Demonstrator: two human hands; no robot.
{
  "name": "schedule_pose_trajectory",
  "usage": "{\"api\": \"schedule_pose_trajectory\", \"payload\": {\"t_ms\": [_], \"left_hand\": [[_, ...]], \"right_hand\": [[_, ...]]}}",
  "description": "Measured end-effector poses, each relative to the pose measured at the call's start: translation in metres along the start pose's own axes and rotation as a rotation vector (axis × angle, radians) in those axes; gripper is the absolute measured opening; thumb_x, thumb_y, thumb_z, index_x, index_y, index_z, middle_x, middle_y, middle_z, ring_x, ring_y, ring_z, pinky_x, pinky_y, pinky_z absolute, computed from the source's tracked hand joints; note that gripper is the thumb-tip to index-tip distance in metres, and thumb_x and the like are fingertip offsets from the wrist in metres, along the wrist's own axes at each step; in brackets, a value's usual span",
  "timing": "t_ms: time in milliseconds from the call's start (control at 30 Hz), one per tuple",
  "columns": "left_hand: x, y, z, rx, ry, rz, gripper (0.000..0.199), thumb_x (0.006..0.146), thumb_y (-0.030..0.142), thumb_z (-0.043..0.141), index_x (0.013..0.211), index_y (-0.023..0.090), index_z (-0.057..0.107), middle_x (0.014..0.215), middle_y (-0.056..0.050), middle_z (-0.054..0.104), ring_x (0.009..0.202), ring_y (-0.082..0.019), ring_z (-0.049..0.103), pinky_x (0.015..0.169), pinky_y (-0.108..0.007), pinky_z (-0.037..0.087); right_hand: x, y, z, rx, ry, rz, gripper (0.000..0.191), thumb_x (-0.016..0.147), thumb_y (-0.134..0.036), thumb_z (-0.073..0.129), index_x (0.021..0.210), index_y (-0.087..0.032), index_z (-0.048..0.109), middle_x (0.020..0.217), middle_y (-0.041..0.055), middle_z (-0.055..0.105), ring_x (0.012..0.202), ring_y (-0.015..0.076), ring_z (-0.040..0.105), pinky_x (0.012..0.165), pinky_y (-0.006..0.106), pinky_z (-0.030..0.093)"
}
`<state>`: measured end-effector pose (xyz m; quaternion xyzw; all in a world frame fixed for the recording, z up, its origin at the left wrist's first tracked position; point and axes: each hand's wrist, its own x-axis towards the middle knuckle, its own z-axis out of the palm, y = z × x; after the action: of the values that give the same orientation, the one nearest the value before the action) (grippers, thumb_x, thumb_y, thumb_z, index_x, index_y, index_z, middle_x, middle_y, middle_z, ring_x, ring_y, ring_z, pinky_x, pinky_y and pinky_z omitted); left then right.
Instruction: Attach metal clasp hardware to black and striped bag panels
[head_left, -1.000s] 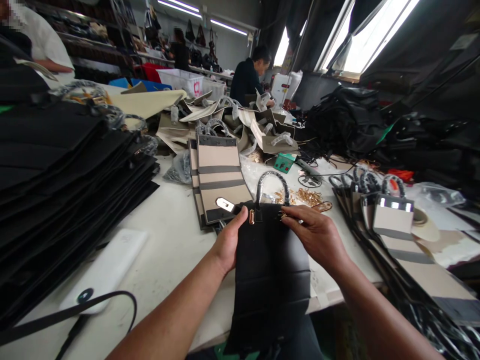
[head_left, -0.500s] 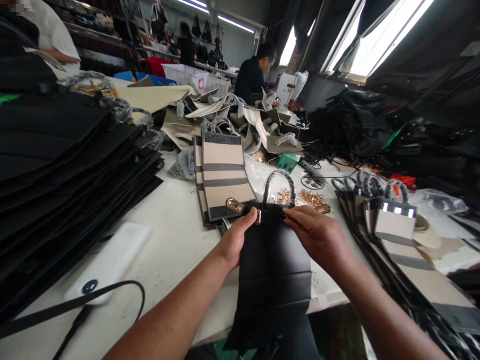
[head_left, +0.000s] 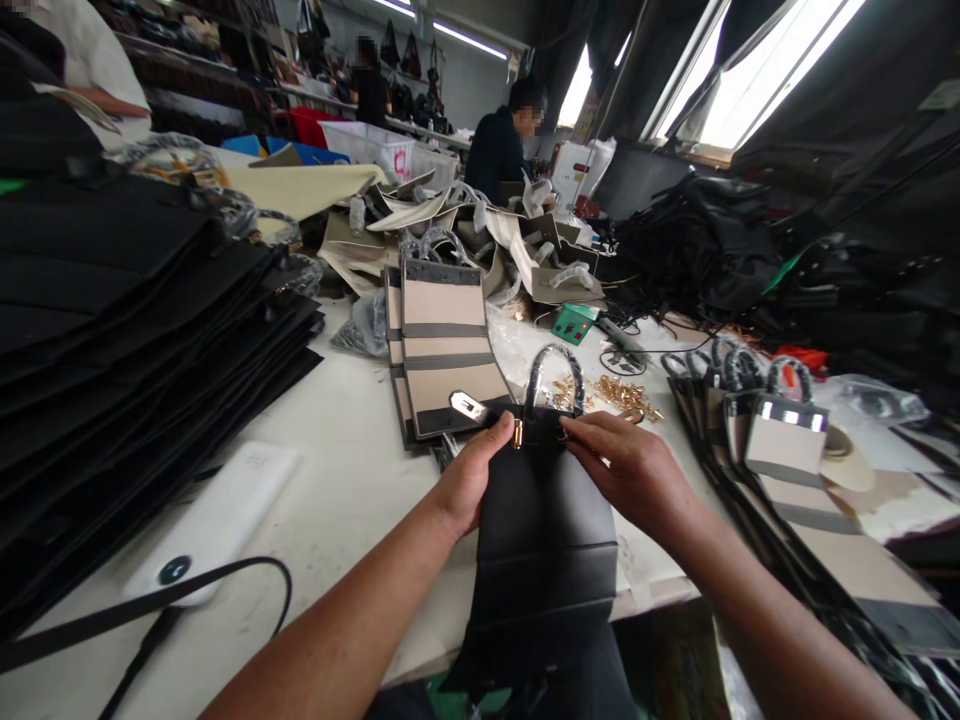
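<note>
A black bag panel (head_left: pixel 547 540) hangs over the table's front edge, its plastic-wrapped handle (head_left: pixel 555 362) standing up at the top. My left hand (head_left: pixel 472 470) grips the panel's upper left corner, thumb beside a small gold fitting (head_left: pixel 517 432). A strap with a shiny metal plate (head_left: pixel 468 405) sticks out to the left of that hand. At the upper right edge my right hand (head_left: pixel 630 460) pinches the panel with thumb and fingers; the small piece at its fingertips is mostly hidden. Loose gold hardware (head_left: pixel 626 395) lies on the table just behind.
Black panels (head_left: pixel 112 330) are stacked at left, near a white power bank (head_left: pixel 217 520) with a cable. Beige-lined panels lie behind (head_left: pixel 446 345) and at right (head_left: pixel 787 440). A green box (head_left: pixel 574 323) sits farther back. A person (head_left: pixel 499 140) works in the background.
The metal plate on the strap has tilted and now catches the light. My right hand has shifted slightly left with the panel's right edge. My left hand keeps its grip.
</note>
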<state>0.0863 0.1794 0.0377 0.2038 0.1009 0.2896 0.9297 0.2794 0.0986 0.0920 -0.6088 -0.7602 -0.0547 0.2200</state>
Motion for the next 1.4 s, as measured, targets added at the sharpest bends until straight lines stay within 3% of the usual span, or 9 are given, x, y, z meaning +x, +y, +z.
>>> {"api": "schedule_pose_trajectory", "payload": {"t_ms": [133,367,800,1200,1400], "left_hand": [[0.0,-0.001,0.001,-0.063,-0.023,-0.06,0.052,0.094,0.048,0.062,0.128,0.01,0.068,0.114,-0.016,0.076,0.114,-0.036,0.07,0.11,-0.048,0.046],[0.002,-0.003,-0.001,-0.126,-0.059,-0.117,0.057,0.096,0.051,0.057,0.135,0.01,0.063,0.116,-0.017,0.076,0.116,-0.036,0.069,0.112,-0.05,0.045],[0.004,-0.004,0.0,-0.148,-0.068,-0.117,0.057,0.098,0.05,0.053,0.136,0.009,0.063,0.117,-0.017,0.076,0.116,-0.036,0.069,0.112,-0.05,0.044],[0.005,-0.006,-0.003,-0.151,-0.012,-0.109,0.055,0.097,0.049,0.057,0.137,0.012,0.063,0.115,-0.015,0.077,0.116,-0.035,0.069,0.112,-0.049,0.045],[0.004,-0.007,-0.002,-0.135,-0.014,-0.114,0.053,0.097,0.049,0.057,0.135,0.012,0.064,0.116,-0.015,0.077,0.117,-0.036,0.068,0.112,-0.05,0.045]], "right_hand": [[-0.002,0.001,0.005,-0.023,0.062,-0.023,0.03,0.099,-0.018,0.055,0.125,-0.022,0.069,0.112,0.0086,0.074,0.095,0.0214,0.073,0.083,0.033,0.059],[-0.001,0.002,0.008,-0.05,0.046,0.008,0.031,0.097,-0.019,0.055,0.123,-0.025,0.071,0.111,0.0079,0.076,0.094,0.0221,0.073,0.082,0.034,0.059],[0.014,0.003,-0.004,-0.045,-0.127,-0.003,0.031,0.092,-0.012,0.058,0.117,-0.025,0.072,0.103,0.005,0.075,0.088,0.02,0.072,0.076,0.029,0.053],[0.004,-0.003,0.017,-0.184,-0.015,0.014,0.025,0.099,-0.019,0.052,0.114,-0.021,0.072,0.093,0.0067,0.074,0.081,0.02,0.071,0.069,0.029,0.049],[0.004,0.002,0.011,-0.007,-0.067,0.032,0.025,0.097,-0.02,0.057,0.117,-0.024,0.071,0.099,0.0054,0.076,0.086,0.0199,0.072,0.076,0.029,0.054]]}}
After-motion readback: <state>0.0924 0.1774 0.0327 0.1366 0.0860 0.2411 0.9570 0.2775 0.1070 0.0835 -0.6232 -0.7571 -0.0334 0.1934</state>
